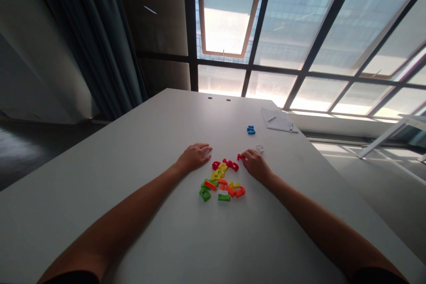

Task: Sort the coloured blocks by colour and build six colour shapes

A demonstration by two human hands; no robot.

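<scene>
My left hand (195, 156) lies flat on the white table, fingers stretched out, left of a loose pile of small plastic pieces. My right hand (255, 163) pinches a small red plastic piece (239, 157) at the pile's right. Several red pieces (234, 166) lie at the far side of the pile, with yellow pieces (218, 174) just nearer. Closer to me are green pieces (205, 194) and orange pieces (230, 190). A white piece (222, 192) rests against a green one. Beyond my right hand, white pieces (260, 148) sit partly behind it.
A small cluster of blue pieces (250, 130) stands farther back on the table (149, 142). Sheets of paper (278, 120) with pens on them lie near the right edge. Windows (226, 31) rise behind the table, and a dark curtain (89, 31) hangs at left.
</scene>
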